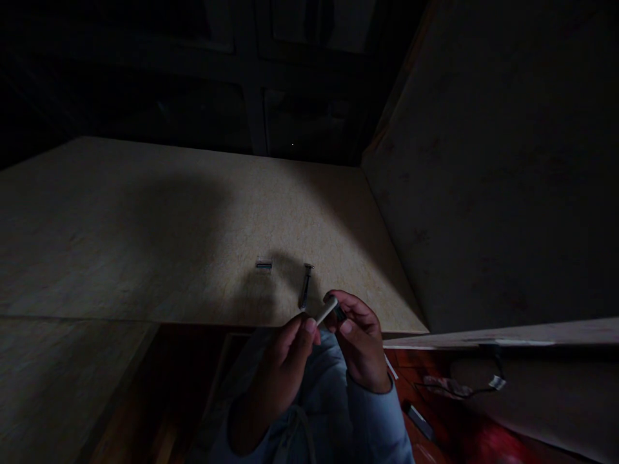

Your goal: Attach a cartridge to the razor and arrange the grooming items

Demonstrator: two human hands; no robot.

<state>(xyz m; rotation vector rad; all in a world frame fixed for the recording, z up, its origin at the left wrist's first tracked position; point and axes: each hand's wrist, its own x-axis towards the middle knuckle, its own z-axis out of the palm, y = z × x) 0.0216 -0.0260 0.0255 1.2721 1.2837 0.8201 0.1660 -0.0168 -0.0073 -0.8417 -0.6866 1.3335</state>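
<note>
Just past the table's front edge, my left hand [293, 348] is closed on the pale handle of what looks like a razor [327, 310], pinching it between thumb and fingers. My right hand [358, 335] is closed at its far end, where a small dark piece [339, 314], seemingly a razor cartridge, shows between thumb and fingertips. Whether the piece is joined to the handle I cannot tell. On the table beyond lies a dark razor [306, 285], head pointing away from me. To its left is a small clear case [264, 265] with a dark cartridge-like strip inside.
The pale table [203, 258] meets an upright panel [493, 193] on the right and a dark glazed cabinet [251, 109] behind. Another pale surface [58, 380] is at lower left. On the red floor lie a dark oblong object [418, 421] and a cable [471, 392].
</note>
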